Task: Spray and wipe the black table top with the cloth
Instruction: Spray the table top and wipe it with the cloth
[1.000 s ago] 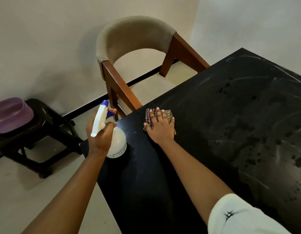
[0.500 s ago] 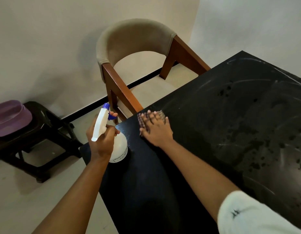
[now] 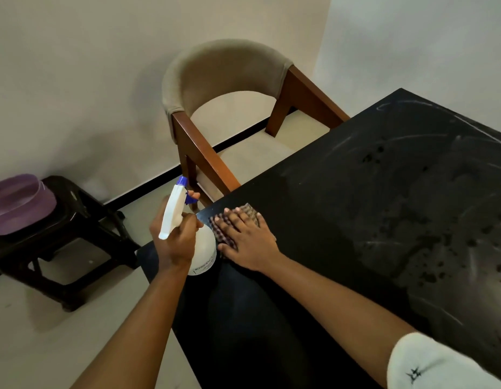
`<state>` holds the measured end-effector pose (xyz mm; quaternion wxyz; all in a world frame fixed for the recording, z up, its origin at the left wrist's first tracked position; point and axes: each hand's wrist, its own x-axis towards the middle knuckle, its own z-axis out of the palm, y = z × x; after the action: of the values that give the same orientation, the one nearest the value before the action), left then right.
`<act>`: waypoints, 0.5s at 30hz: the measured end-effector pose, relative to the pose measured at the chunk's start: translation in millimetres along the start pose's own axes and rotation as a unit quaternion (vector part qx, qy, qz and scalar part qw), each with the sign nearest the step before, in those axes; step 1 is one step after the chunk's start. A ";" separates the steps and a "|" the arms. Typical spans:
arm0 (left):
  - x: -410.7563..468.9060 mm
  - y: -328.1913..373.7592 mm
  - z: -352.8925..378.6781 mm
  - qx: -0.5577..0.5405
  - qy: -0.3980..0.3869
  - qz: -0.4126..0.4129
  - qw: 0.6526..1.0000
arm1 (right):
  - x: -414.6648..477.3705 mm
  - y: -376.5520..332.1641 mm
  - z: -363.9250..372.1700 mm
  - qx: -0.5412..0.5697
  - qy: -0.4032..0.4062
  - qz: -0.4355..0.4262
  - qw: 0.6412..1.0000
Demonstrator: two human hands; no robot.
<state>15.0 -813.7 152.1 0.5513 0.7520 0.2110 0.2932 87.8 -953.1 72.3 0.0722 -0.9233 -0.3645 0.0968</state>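
left hand (image 3: 173,242) clenches white plastic spray bottle (image 3: 204,248) | right hand (image 3: 250,241) flat on checked cloth (image 3: 225,231)

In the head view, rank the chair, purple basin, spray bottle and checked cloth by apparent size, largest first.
1. Chair.
2. Purple basin and spray bottle: about alike, not ranked.
3. Checked cloth, mostly covered by the right hand, so unsure.

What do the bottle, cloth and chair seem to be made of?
Bottle: likely plastic, smooth matte white with a blue nozzle. Cloth: woven fabric, shown by its checked weave. Chair: brown wood frame with a slight sheen; back looks padded in beige fabric.
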 end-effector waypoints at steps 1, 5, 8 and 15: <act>0.2 -0.3 0.5 0.000 0.002 -0.001 1.000 | 10.0 7.6 -3.9 -0.011 0.001 -0.001 1.000; 0.5 -3.4 2.8 0.002 0.019 -0.006 1.000 | 64.5 51.7 -23.9 -0.001 0.024 0.113 0.993; -1.5 -4.3 3.4 0.002 0.025 -0.010 1.000 | 81.3 71.6 -30.4 0.014 0.026 0.181 0.983; -0.3 -0.7 5.7 0.000 0.029 -0.005 1.000 | -35.2 14.0 -4.1 0.028 0.033 0.137 0.990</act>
<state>18.7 -817.7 150.1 0.5462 0.7421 0.2309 0.3124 72.8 -987.8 77.8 0.0959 -0.9648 -0.2292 0.0857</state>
